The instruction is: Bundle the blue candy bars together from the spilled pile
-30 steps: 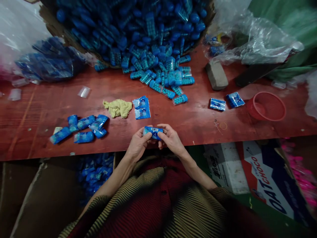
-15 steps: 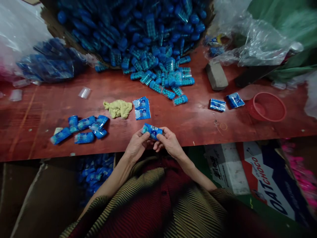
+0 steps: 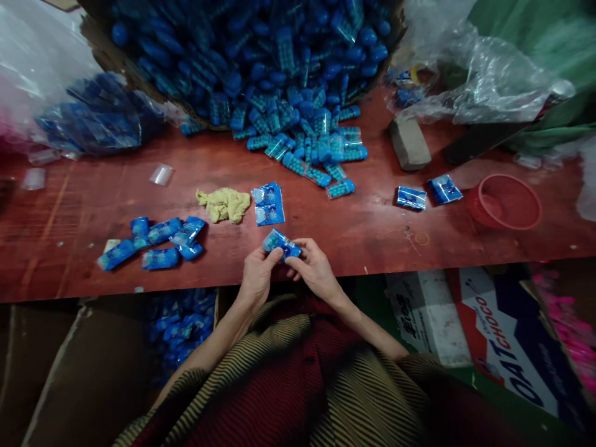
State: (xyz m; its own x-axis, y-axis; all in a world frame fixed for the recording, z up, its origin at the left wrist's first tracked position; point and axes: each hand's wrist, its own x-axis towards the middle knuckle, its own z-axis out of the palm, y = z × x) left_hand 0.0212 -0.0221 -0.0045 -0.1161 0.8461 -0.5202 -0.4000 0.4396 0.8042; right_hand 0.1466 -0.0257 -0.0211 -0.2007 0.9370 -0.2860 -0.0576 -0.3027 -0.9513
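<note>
Holding of a blue-wrapped tube [image 3: 283,243] is shared: its left part is pinched by the left hand [image 3: 257,272], its lower right end by the right hand [image 3: 319,269]. The tube is held tilted above the near edge of the red table [image 3: 354,239]. The wrapper is judged to be undergoing adjustment; next, steady left-hand support and even seating are required. Beyond, flat wrappers [image 3: 269,213] are laid beside a yellow cloth [image 3: 225,206].
</note>
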